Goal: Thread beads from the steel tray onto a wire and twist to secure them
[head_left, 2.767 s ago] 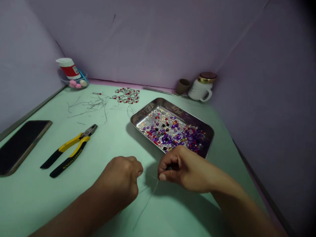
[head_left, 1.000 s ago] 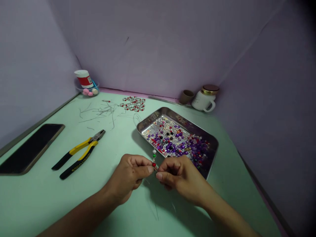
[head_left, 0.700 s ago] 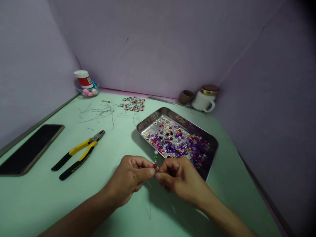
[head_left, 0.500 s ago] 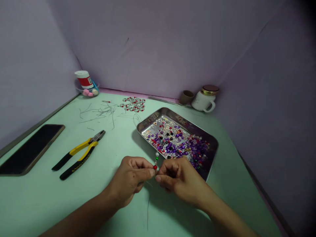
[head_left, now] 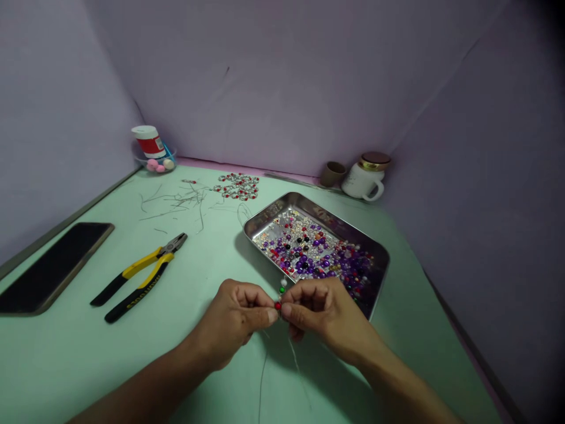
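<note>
My left hand (head_left: 232, 321) is closed in a thumb-and-finger pinch on a beaded wire. Its red bead (head_left: 278, 305) shows right between the two hands' fingertips. Above that, a green bead (head_left: 282, 290) and a white bead (head_left: 283, 282) stick up toward the tray edge. My right hand (head_left: 329, 318) pinches the same piece from the other side, its fingertips against the red bead. Thin wire ends (head_left: 261, 380) hang down below the hands. Just behind the right hand is a metal tray (head_left: 267, 219) of mixed purple, red, black and clear beads.
Yellow-and-black pliers (head_left: 150, 271) lie left of my hands, beside a dark phone-like slab (head_left: 57, 268). Farther back are loose wire pieces (head_left: 176, 200) and a heap of beaded links (head_left: 238, 187). A lidded white mug (head_left: 362, 181), brown cup (head_left: 332, 174) and clear bowl (head_left: 172, 158) stand along the wall.
My right fingers have moved left and closed in against the red bead. The beaded piece has shifted slightly down, and a second wire strand now shows below the right hand.
</note>
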Available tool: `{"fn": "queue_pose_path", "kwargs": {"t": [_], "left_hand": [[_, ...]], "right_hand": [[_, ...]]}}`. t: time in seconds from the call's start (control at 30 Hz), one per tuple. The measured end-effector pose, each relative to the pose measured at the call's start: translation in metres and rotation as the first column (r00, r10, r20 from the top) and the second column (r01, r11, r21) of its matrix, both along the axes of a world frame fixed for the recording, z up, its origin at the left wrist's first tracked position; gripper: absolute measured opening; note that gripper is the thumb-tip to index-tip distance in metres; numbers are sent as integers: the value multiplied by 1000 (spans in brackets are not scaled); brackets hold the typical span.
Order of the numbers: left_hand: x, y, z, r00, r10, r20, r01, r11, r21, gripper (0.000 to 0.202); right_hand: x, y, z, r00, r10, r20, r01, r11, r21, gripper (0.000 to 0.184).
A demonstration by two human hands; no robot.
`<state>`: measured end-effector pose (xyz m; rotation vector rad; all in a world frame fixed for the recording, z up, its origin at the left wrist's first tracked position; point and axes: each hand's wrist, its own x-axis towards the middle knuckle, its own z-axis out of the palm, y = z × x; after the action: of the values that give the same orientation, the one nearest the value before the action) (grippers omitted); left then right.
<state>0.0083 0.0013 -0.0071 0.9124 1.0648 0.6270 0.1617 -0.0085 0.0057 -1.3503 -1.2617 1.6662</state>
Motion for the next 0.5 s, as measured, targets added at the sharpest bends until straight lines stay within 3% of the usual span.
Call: {"fn": "queue_pose_path", "kwargs": {"t": [0.33,0.5], "left_hand": [[-3,3,-4,996,-54,73,53,998,15,10],[-2,1,-1,999,-46,26,44,996,80,9]], "right_hand": [[-2,-2,0,1000,-8,1,8,1000,10,7],[-1,-2,1,1000,4,3,-4,999,39,18]]}}
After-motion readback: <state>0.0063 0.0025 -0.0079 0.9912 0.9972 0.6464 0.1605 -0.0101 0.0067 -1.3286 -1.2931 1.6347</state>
